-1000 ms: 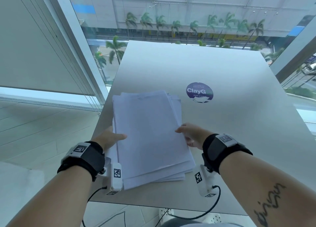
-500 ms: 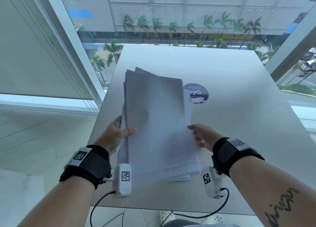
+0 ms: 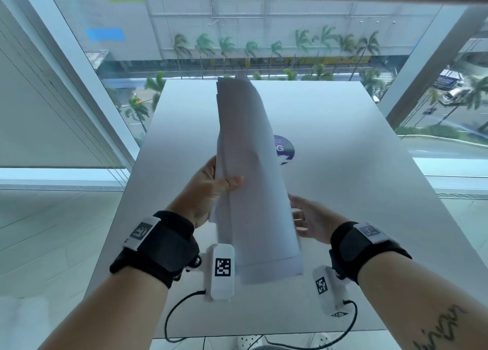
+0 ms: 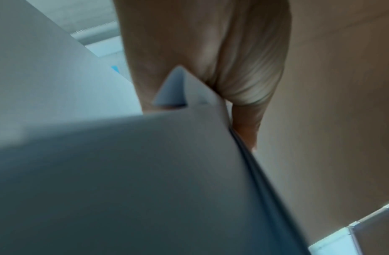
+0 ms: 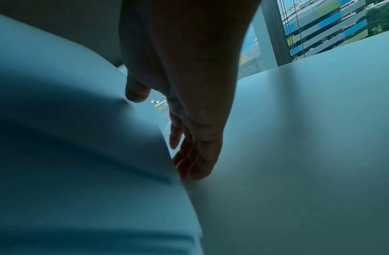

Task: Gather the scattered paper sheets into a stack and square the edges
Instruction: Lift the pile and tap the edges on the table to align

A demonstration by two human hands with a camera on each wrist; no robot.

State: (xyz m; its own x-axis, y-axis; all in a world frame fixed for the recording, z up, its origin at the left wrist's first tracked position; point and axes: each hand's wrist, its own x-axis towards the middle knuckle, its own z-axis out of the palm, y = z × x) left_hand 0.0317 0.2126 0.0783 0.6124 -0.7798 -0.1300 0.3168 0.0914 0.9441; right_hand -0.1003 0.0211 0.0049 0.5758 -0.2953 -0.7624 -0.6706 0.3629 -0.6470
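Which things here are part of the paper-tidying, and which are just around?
Part of the job:
paper stack
left hand, gripping it
right hand, open beside it
table

Just around:
round sticker
wrist cameras
window blind

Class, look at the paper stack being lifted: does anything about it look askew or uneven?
Yes. The stack gripped by the left hand is not squared: sheets step out unevenly along its near edge, and one corner pokes out by the palm.

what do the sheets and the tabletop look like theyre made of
Sheets: thin matte white paper, judging by how the stack bends and creases under the left hand.
Tabletop: smooth pale surface with a soft sheen, probably laminate or painted board; the look leaves it open.
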